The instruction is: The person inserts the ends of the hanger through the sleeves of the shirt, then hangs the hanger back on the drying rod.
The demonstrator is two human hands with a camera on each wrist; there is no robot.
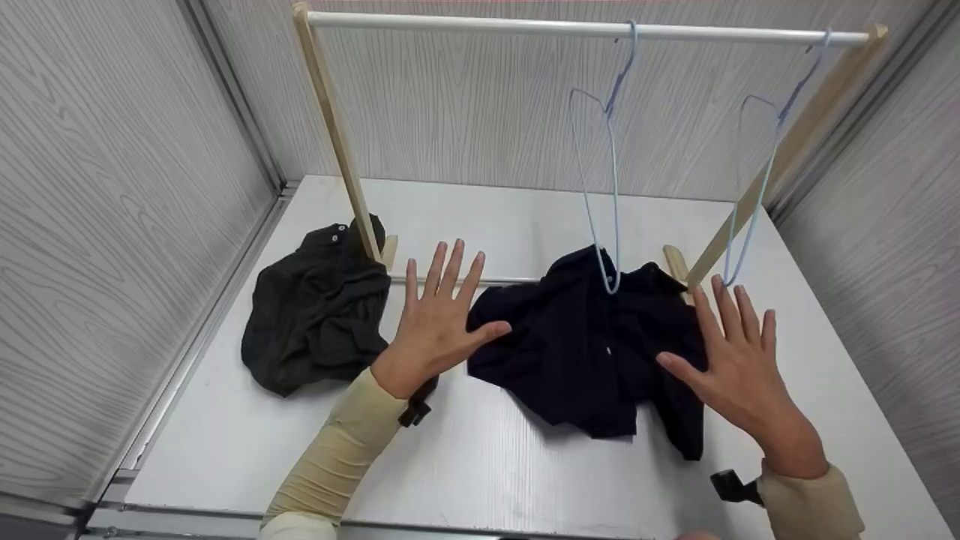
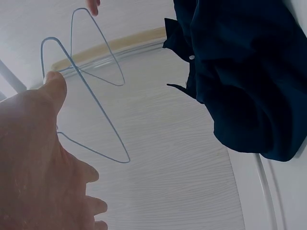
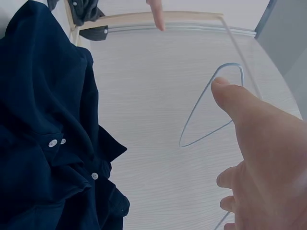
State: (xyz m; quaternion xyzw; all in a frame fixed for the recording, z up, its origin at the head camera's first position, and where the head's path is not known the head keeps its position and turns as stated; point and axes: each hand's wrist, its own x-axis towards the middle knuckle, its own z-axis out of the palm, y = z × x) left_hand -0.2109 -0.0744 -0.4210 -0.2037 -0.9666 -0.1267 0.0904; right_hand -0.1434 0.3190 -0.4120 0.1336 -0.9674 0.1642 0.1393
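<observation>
My left hand (image 1: 439, 326) is held over the table between two garments, fingers spread and nothing in it. To its right lies a crumpled navy shirt (image 1: 570, 345) with a collar and small white buttons. On its left is a dark olive, nearly black garment (image 1: 315, 315), also crumpled, with pale buttons near its top. My right hand (image 1: 742, 375), fingers spread and holding nothing, is at the right side of the navy shirt. Both palms face away from the head camera. In the right wrist view the navy shirt (image 3: 43, 120) shows its buttons and collar point.
A rack with a white rail (image 1: 465, 24) and wooden legs (image 1: 337, 127) stands at the back of the white table (image 1: 450, 465). Two blue wire hangers hang from it, one hanger (image 1: 616, 180) above the navy shirt, the other hanger (image 1: 769, 165) near the right leg. Wood-grained panels surround the table.
</observation>
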